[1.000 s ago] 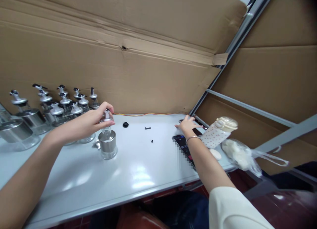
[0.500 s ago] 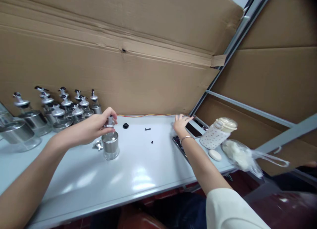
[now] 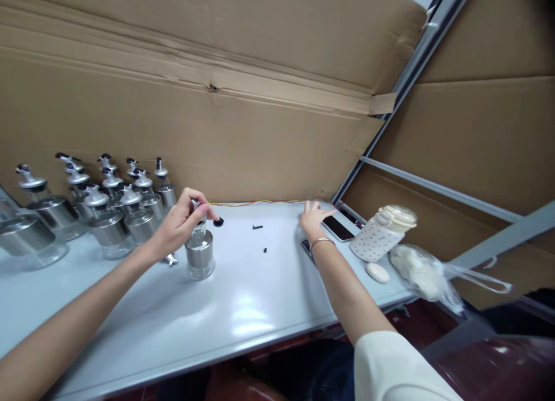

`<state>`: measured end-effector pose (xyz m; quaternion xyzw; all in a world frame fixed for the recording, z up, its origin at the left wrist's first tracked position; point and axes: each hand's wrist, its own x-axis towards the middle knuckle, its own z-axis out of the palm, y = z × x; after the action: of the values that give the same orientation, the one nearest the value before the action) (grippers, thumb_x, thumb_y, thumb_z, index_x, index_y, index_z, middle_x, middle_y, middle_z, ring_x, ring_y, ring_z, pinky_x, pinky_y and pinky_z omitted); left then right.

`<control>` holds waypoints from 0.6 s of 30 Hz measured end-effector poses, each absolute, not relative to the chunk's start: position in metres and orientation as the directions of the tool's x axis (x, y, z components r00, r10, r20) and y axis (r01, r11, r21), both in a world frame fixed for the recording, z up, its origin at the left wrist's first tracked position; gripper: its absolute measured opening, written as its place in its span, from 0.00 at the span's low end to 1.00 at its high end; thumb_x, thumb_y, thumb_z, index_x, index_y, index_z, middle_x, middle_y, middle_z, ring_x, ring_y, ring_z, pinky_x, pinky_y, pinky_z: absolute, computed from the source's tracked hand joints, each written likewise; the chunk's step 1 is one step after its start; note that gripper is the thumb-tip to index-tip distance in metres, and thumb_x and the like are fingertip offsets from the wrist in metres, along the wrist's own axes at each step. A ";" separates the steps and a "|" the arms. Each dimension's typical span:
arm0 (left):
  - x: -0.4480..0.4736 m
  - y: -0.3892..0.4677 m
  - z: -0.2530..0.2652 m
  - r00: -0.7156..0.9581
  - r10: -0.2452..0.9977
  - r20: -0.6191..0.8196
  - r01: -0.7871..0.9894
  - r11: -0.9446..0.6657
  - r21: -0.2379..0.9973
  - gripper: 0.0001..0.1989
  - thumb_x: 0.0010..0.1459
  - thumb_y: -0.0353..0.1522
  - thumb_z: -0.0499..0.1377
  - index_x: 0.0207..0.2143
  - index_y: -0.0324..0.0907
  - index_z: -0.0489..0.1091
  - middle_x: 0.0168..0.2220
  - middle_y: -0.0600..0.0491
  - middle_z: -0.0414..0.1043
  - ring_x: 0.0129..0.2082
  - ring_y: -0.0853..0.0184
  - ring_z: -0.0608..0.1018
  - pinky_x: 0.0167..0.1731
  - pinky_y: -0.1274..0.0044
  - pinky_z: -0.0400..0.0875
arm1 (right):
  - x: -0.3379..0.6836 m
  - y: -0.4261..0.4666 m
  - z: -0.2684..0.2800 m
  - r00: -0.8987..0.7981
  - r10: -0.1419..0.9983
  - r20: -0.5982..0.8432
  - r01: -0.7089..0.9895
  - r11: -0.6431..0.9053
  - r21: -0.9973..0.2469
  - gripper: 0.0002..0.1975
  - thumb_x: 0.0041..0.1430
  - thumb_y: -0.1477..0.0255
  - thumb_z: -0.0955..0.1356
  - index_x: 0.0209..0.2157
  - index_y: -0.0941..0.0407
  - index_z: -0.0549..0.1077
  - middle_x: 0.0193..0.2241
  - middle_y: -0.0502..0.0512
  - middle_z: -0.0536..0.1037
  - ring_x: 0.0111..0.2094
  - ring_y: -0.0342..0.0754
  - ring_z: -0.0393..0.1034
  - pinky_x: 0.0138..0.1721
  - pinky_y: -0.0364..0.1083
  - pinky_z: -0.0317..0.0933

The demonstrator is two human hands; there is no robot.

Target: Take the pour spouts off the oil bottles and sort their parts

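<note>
Bottle (image 3: 200,253) of clear glass with a metal band stands upright on a pale desk (image 3: 260,291), its top pinched between the thumb and fingers of a worker's left hand (image 3: 177,223), which hides most of what it grips. The right hand (image 3: 313,219) lies palm down with fingers spread beside a dark-screened phone (image 3: 338,228); whether it bears weight cannot be told. The bottle looks stiff and breakable, probably modest in weight, and its smooth sides may prove slippery; the metal band would likely give the surest hold, with the narrow neck good for steadying. Similar bottles (image 3: 141,223) with spouts crowd the desk's left side, while a round black cap (image 3: 218,222) sits just beyond the left hand.
</note>
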<state>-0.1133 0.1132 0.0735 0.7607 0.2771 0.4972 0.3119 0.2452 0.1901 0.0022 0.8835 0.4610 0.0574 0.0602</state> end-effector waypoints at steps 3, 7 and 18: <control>-0.102 0.112 0.066 0.220 0.752 0.621 -0.061 -0.625 0.778 0.13 0.59 0.35 0.53 0.44 0.44 0.53 0.26 0.57 0.73 0.26 0.68 0.77 0.30 0.74 0.71 | 0.251 0.189 0.001 0.662 0.739 0.127 0.720 -0.674 0.167 0.25 0.63 0.77 0.53 0.62 0.56 0.49 0.58 0.71 0.53 0.56 0.73 0.56 0.49 0.80 0.28; -0.098 0.109 0.063 0.197 0.799 0.568 -0.050 -0.570 0.820 0.15 0.58 0.35 0.55 0.46 0.42 0.56 0.26 0.56 0.73 0.26 0.68 0.77 0.28 0.76 0.72 | 0.262 0.193 0.000 0.679 0.724 0.121 0.707 -0.690 0.158 0.25 0.64 0.75 0.55 0.62 0.53 0.50 0.58 0.68 0.53 0.57 0.71 0.56 0.51 0.78 0.30; -0.093 0.109 0.056 0.114 0.778 0.618 -0.094 -0.611 0.786 0.09 0.58 0.35 0.54 0.38 0.42 0.57 0.24 0.59 0.70 0.17 0.73 0.74 0.20 0.79 0.69 | 0.268 0.202 -0.005 0.658 0.752 0.037 0.742 -0.656 0.139 0.25 0.64 0.71 0.57 0.62 0.50 0.51 0.59 0.69 0.55 0.55 0.68 0.60 0.51 0.76 0.37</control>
<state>-0.0933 0.1093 0.0561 0.6561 0.2604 0.6125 0.3559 0.2675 0.2021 -0.0054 0.9088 0.4110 0.0456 0.0558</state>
